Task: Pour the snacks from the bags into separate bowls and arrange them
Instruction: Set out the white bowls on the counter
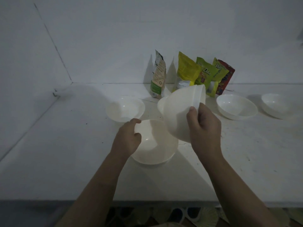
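Nearest on the table, a white bowl sits empty, the left hand gripping its rim. The right hand clamps a tilted bowl aloft, partly hiding another behind. Three further bowls appear empty. Snack bags stand against the wall, contents unseen.

The person has two bare arms with no sleeves showing. The left hand and the right hand wear no gloves, rings or watch. The thumbnails are short.
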A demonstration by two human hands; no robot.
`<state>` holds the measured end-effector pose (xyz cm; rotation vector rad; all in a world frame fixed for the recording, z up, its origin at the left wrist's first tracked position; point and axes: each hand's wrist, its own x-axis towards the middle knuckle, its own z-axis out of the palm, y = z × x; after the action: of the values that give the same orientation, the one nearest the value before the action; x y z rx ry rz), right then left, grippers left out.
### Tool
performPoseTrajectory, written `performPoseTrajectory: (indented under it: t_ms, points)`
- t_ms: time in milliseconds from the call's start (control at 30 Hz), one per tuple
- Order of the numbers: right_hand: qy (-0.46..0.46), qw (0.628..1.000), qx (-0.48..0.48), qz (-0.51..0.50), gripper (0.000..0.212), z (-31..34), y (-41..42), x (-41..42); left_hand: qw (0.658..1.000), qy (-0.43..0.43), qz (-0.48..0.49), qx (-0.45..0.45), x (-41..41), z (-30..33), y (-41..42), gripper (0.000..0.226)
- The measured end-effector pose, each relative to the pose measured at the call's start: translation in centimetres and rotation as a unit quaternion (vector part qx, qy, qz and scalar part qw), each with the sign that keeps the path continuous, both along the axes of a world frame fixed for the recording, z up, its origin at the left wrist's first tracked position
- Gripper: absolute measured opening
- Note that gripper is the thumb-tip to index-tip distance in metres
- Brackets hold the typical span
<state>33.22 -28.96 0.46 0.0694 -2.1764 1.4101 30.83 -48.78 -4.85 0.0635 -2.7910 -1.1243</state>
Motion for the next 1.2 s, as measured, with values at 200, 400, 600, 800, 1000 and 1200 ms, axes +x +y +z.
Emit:
performPoseTrajectory:
  t_ms: [200,400,600,800,1000,1200]
  points:
    - [0.003,1.0,-0.02,0.02,0.037,-0.3,2.6,-0.2,0.985,0.154,-0.075,-0.006,0.1,3.0,5.7,0.041]
    - [-0.004,0.996,-0.028,0.086,0.036,-0.3,8.4,-0.2,0.973,0.148,-0.138,0.114,0.8,5.6,14.0,0.039]
    - [-0.062,0.985,-0.056,0.151,0.028,0.1,16.6,-0.3,0.976,0.129,-0.127,0.121,1.2,5.5,21.7,0.048]
    - [-0.111,0.974,-0.109,0.167,0.04,-0.4,23.6,0.1,0.98,0.131,-0.092,0.119,1.6,4.8,28.9,0.057]
    - [-0.166,0.956,-0.149,0.192,0.039,-0.8,28.9,0.2,0.986,0.132,-0.064,0.085,1.9,4.4,34.4,0.065]
    - [-0.171,0.944,-0.146,0.24,0.037,-1.4,31.8,-0.5,0.992,0.105,-0.065,0.041,1.9,4.4,37.1,0.08]
